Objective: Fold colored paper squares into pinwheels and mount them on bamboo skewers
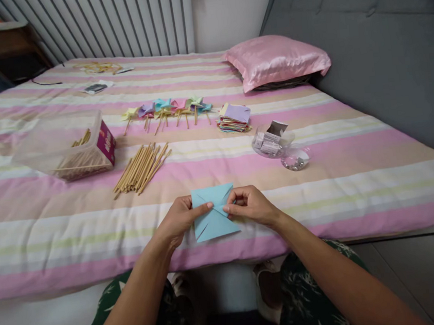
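Observation:
A light blue square of paper (216, 227), slit inward from its corners, is held up over the near edge of the bed. My left hand (180, 218) grips it from the left side, thumb lying flat on its face close to the centre and the other fingers behind. On the right, my right hand (250, 205) pinches the paper near its middle between thumb and curled fingers. Beyond the hands lie a loose pile of thin wooden sticks (142, 168) and a row of finished paper pinwheels (163, 106) in several pastel colours.
A clear plastic box (44, 144) with more sticks stands at left. A stack of coloured paper squares (233, 117), a small opened carton (272, 136) and a round dish of metal bits (296, 159) sit to the right. Behind is a pink pillow (276, 60). Part of another person shows top left.

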`<state>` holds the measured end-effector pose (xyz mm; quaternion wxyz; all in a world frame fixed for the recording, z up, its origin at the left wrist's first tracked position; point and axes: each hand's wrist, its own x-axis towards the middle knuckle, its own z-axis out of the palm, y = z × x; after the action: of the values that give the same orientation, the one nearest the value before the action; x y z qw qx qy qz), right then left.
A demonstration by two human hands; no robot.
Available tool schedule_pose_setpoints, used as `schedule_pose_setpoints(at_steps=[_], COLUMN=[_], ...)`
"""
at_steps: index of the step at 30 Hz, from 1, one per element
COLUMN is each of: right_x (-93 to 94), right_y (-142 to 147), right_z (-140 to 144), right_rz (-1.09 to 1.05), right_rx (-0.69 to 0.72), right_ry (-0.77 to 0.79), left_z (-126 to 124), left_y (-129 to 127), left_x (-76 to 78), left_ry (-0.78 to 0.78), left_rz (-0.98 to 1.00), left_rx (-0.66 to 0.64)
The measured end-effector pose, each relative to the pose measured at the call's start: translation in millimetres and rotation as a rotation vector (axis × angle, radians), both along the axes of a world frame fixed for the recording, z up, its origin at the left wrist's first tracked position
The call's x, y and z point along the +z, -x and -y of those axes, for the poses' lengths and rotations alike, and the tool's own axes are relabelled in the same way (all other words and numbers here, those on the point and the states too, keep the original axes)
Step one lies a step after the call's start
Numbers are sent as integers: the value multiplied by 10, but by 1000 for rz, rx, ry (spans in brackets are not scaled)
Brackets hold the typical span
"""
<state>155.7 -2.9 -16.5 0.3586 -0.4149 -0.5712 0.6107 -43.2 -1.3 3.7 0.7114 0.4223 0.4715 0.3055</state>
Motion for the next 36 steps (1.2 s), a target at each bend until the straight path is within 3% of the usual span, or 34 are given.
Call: schedule_pose_setpoints(at_steps=[23,36], right_x=[-32,-48], right_y=[-2,4], right_z=[-6,-3], right_rz=[41,107], right_rx=[-2,-2], right_ry=[-48,-111], left_z=[17,29], left_y=[-15,-67], left_x=[6,-1], left_ry=[-9,-55], left_rz=[16,-103], left_rx=[-15,44])
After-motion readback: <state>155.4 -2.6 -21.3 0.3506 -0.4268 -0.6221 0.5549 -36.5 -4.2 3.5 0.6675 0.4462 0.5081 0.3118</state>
